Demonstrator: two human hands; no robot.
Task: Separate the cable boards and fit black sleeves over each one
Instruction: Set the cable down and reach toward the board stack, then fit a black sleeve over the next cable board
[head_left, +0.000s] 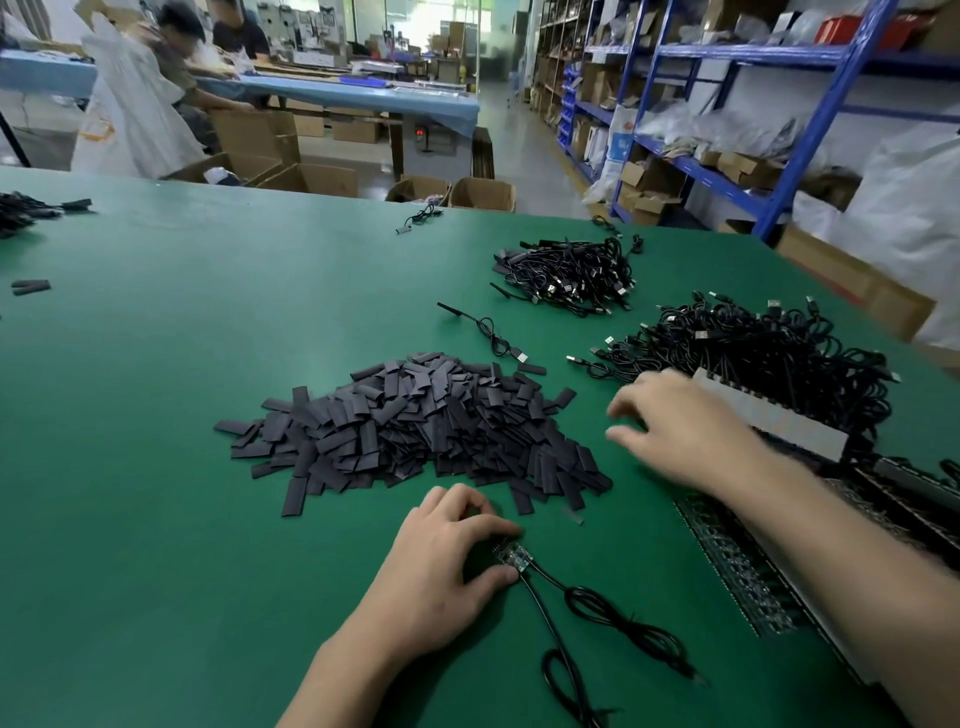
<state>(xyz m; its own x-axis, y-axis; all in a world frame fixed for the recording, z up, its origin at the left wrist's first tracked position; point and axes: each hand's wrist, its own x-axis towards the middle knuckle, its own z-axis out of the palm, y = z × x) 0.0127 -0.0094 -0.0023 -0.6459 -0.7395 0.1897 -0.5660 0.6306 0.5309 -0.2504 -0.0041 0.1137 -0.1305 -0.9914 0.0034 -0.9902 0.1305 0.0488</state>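
Note:
A big heap of flat black sleeves lies mid-table. My left hand sits just in front of it and pinches a small cable board between thumb and fingers. Two black cables trail from the board toward me. My right hand hovers to the right of the heap, fingers spread and holding nothing, blurred. Beside it a tangle of black cables with a white board strip lies on the table.
A pile of sleeved cables lies farther back, one loose cable before it. Panel strips of boards lie at the right edge. Cardboard boxes, blue shelving and seated people are beyond the green table.

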